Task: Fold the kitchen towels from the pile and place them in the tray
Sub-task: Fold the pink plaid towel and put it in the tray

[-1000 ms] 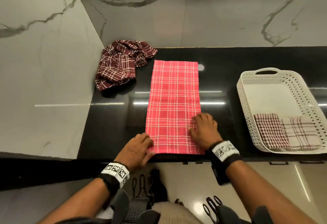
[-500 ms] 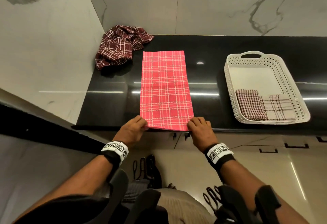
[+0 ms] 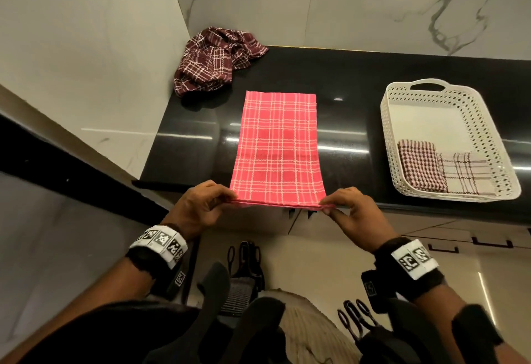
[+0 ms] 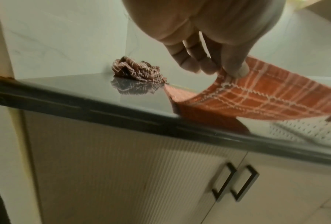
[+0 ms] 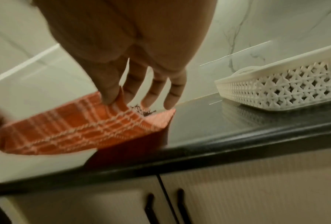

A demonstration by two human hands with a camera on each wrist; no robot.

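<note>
While the red plaid towel (image 3: 278, 148) is lying lengthwise on the black counter (image 3: 356, 82), you are pinching its near corners, your left hand (image 3: 198, 208) and right hand (image 3: 355, 214) raising that edge off the front rim. Two folded towels (image 3: 442, 166) are sitting in the white tray (image 3: 485, 122); the crumpled maroon pile (image 3: 214, 60) is resting at the back corner.

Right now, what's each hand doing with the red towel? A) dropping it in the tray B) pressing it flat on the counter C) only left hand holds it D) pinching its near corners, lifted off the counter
D: the left hand and right hand each pinch a near corner of the red towel, raised above the counter edge.
</note>
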